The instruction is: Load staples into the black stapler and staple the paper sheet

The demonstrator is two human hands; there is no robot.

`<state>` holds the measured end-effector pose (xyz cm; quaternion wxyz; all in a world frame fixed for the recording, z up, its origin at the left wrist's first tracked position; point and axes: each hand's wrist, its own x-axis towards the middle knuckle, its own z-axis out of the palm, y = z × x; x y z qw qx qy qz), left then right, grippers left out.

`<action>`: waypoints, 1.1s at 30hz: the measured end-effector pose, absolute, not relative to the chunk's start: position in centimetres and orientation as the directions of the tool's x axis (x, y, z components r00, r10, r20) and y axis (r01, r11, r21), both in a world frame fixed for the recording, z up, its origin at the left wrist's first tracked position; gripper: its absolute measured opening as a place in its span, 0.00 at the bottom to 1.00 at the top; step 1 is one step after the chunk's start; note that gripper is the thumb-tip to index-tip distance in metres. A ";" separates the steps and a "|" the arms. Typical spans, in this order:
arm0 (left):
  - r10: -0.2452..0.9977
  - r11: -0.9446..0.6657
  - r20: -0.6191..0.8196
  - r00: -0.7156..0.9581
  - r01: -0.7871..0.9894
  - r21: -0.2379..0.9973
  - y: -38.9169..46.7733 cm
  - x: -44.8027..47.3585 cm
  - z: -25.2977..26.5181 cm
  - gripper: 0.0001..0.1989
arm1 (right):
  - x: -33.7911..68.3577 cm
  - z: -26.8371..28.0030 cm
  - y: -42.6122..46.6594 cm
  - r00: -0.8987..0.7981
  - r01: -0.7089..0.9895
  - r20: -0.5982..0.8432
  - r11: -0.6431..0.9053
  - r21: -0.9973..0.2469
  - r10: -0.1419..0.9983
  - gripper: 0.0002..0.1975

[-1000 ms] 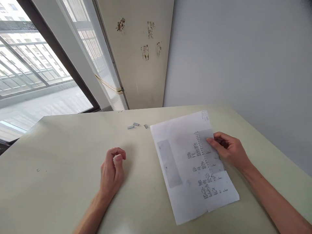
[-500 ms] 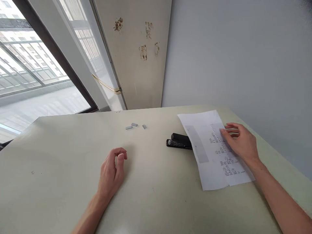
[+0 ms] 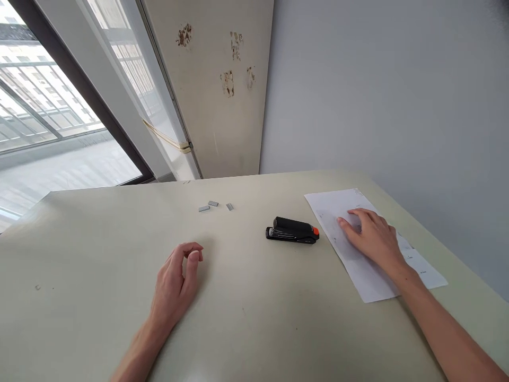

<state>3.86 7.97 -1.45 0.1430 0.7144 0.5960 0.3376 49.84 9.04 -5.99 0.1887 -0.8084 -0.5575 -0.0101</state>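
Note:
My right hand (image 3: 371,237) lies over the white paper (image 3: 368,281) on the right of the table. Its fingers are spread and its thumb points left, so the hand is open on top of the sheet, hiding the middle of it. Just left of the paper stands a black stapler (image 3: 293,231) with a red-orange end. My left hand (image 3: 177,278) rests on its side on the table, loosely curled, a gap between thumb and fingers and nothing in it. Beyond it lie three small grey staple strips (image 3: 204,208).
The pale table (image 3: 254,339) reaches back to a grey wall (image 3: 377,90) at the right. Behind its far edge stands a cream refrigerator (image 3: 222,132) with brown stains. A glass door (image 3: 47,106) with railings outside is at the left.
The paper has come down flat and slid right, uncovering the stapler's red-orange end. My right hand has moved from the sheet's right edge onto its top. My left hand stays in place.

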 end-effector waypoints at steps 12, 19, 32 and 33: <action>0.948 -0.265 0.302 0.095 0.762 0.591 8.2 3.9 -1.5 0.16 | 49.7 -5.1 9.2 0.377 0.856 0.400 -0.149 -0.494 0.836 0.29; 0.940 -0.313 0.301 0.160 0.755 0.576 8.2 3.9 -1.6 0.16 | 43.9 -1.9 7.5 -0.038 0.671 0.153 0.138 -0.729 0.988 0.23; 0.880 -0.474 0.288 0.377 0.725 0.499 8.5 4.2 -1.7 0.12 | 40.7 -3.3 7.0 -0.078 0.666 0.117 0.139 -0.733 0.990 0.20; 0.878 -0.477 0.292 0.378 0.726 0.495 8.5 4.2 -1.7 0.12 | 40.6 -3.3 6.9 -0.092 0.656 0.115 0.147 -0.740 0.989 0.20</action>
